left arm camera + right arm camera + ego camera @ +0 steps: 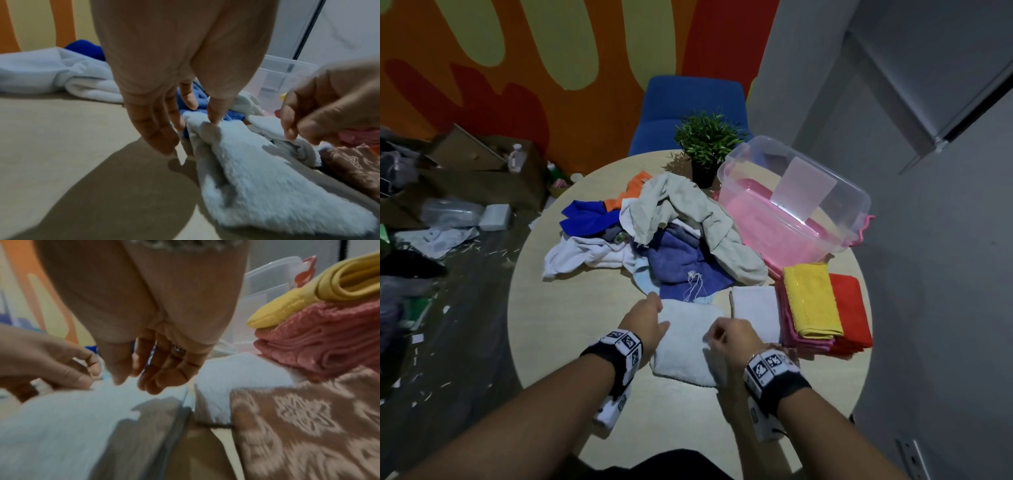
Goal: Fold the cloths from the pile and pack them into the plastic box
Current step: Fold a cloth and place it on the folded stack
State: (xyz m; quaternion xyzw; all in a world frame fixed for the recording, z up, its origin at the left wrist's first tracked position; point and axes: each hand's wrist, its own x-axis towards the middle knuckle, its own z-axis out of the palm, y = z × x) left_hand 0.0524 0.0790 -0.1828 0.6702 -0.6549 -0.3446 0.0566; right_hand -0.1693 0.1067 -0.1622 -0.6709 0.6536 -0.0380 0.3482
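We fold a white towel [683,346] at the table: left hand [645,320] presses its corner with straight fingers, right hand [729,337] pinches its edge; next, probably stacking.

text: none readable | wrist bands [625,346]: black-and-white square marker patterns only
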